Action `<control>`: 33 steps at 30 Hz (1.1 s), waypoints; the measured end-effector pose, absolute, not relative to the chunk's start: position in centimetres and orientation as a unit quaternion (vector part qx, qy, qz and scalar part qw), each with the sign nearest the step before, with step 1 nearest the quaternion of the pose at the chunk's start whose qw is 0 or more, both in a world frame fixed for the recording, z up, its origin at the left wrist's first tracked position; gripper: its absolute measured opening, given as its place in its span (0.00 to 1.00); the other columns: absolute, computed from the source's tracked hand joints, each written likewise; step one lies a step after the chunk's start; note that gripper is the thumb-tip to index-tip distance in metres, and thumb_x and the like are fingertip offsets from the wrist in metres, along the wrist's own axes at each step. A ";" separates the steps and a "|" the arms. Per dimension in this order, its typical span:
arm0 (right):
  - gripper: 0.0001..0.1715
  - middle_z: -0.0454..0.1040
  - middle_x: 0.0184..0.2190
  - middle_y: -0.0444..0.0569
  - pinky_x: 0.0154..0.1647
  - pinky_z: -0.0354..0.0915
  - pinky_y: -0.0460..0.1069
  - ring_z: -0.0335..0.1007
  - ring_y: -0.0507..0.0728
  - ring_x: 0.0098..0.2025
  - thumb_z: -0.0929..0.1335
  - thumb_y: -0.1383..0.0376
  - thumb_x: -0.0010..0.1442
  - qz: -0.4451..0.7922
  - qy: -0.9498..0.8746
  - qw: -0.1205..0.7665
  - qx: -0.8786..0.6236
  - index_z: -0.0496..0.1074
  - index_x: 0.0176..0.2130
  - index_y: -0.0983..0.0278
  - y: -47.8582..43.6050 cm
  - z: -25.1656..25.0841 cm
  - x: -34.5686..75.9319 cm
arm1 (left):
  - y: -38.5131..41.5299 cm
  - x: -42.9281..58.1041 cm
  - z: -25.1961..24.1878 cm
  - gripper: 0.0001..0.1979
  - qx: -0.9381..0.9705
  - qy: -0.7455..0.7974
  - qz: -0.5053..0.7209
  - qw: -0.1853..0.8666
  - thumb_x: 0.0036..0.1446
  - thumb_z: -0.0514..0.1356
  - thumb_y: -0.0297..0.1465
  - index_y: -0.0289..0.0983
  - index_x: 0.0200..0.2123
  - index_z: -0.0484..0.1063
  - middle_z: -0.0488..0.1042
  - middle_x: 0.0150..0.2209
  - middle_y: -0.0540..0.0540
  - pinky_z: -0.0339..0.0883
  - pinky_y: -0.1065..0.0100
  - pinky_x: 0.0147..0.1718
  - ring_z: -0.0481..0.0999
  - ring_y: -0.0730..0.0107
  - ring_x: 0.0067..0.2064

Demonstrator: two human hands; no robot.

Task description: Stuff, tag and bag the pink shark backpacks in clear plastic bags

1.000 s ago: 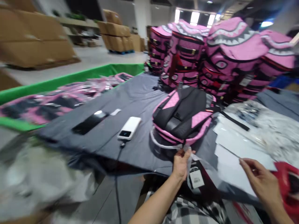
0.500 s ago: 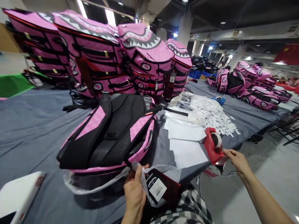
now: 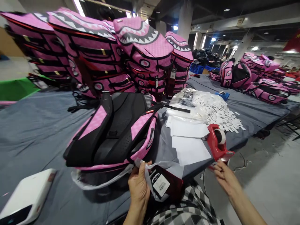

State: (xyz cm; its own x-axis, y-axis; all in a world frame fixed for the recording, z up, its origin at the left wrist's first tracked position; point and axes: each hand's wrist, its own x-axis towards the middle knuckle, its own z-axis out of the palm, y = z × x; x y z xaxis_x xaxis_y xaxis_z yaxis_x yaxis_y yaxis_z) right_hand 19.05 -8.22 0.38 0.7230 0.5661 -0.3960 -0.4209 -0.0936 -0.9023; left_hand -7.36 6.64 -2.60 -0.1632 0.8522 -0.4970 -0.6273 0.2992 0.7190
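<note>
A pink and black backpack (image 3: 112, 134) lies on the table with its shoulder straps up. At its near edge, my left hand (image 3: 140, 184) is closed on a thin white wrapping strip (image 3: 103, 183), thumb on top. The strip runs left along the bag and also folds around a dark hang tag (image 3: 164, 182) with a white barcode label, right beside that hand. My right hand (image 3: 225, 176) is off the table edge, just below a red tape dispenser (image 3: 217, 143) with a white roll. Its fingers are curled in a pinch; whatever they hold is too small to make out.
Stacks of pink shark-mouth backpacks (image 3: 89, 47) stand behind. White paper sheets (image 3: 191, 150), a heap of small white slips (image 3: 222, 115) and a blue tape dispenser (image 3: 222, 95) lie to the right. A white device (image 3: 30, 193) sits at the left front. More bags (image 3: 264, 81) lie farther off.
My right hand has come away from the front of the red tape dispenser, moving down and left. My left hand keeps its grip on the wrapping strip. The view has shifted slightly.
</note>
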 end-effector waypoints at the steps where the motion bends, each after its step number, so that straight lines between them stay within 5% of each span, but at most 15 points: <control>1: 0.44 0.50 0.19 0.35 0.14 0.41 0.40 0.40 0.44 0.20 0.82 0.45 0.24 0.440 -0.079 0.647 -0.617 0.55 0.26 0.61 -6.9 0.4 17.0 | 6.5 -7.2 -2.6 0.32 0.118 0.497 0.582 0.633 0.26 0.77 0.46 0.32 0.32 0.74 0.79 0.27 0.45 0.72 0.70 0.28 0.76 0.70 0.26; 5: 0.36 0.48 0.18 0.36 0.18 0.42 0.42 0.37 0.45 0.19 0.73 0.37 0.51 0.655 -0.317 0.479 -0.491 0.57 0.28 0.62 -1.3 3.1 9.5 | 6.0 -6.7 -2.0 0.32 0.139 0.481 0.599 0.625 0.29 0.76 0.48 0.31 0.32 0.73 0.78 0.26 0.43 0.68 0.70 0.29 0.75 0.70 0.26; 9: 0.34 0.61 0.22 0.43 0.27 0.53 0.45 0.53 0.50 0.25 0.67 0.37 0.59 0.460 -0.682 0.327 -0.466 0.64 0.27 0.64 5.5 6.3 6.0 | 6.3 -6.3 -1.6 0.30 0.168 0.421 0.646 0.614 0.35 0.76 0.48 0.31 0.34 0.75 0.78 0.30 0.43 0.68 0.67 0.34 0.75 0.68 0.29; 14: 0.24 0.68 0.23 0.46 0.29 0.54 0.46 0.61 0.53 0.26 0.61 0.46 0.64 0.285 -0.829 0.202 -0.436 0.65 0.28 0.61 11.6 5.6 4.6 | 6.7 -6.2 -1.4 0.28 0.184 0.372 0.692 0.591 0.42 0.75 0.47 0.30 0.38 0.79 0.79 0.38 0.38 0.68 0.65 0.43 0.77 0.62 0.39; 22: 0.12 0.73 0.26 0.46 0.28 0.50 0.46 0.66 0.53 0.27 0.63 0.59 0.64 0.106 -0.857 0.161 -0.478 0.68 0.30 0.60 11.5 4.5 4.4 | 6.4 -6.6 -1.3 0.27 0.179 0.310 0.696 0.622 0.43 0.75 0.44 0.31 0.41 0.79 0.79 0.41 0.38 0.69 0.66 0.45 0.77 0.62 0.43; 28: 0.12 0.76 0.30 0.46 0.27 0.50 0.46 0.70 0.54 0.29 0.60 0.61 0.66 0.110 -0.857 0.121 -0.489 0.68 0.33 0.60 11.3 4.8 4.8 | 6.5 -6.4 -1.0 0.30 0.101 0.318 0.686 0.646 0.43 0.73 0.51 0.31 0.39 0.78 0.80 0.38 0.38 0.72 0.63 0.43 0.80 0.60 0.39; 33: 0.19 0.76 0.28 0.47 0.28 0.55 0.47 0.71 0.56 0.28 0.58 0.51 0.66 0.242 -0.814 0.141 -0.510 0.67 0.33 0.60 11.3 4.8 5.5 | 6.8 -6.4 -0.6 0.29 0.087 0.340 0.691 0.632 0.36 0.76 0.49 0.32 0.36 0.79 0.80 0.40 0.38 0.71 0.63 0.47 0.80 0.57 0.43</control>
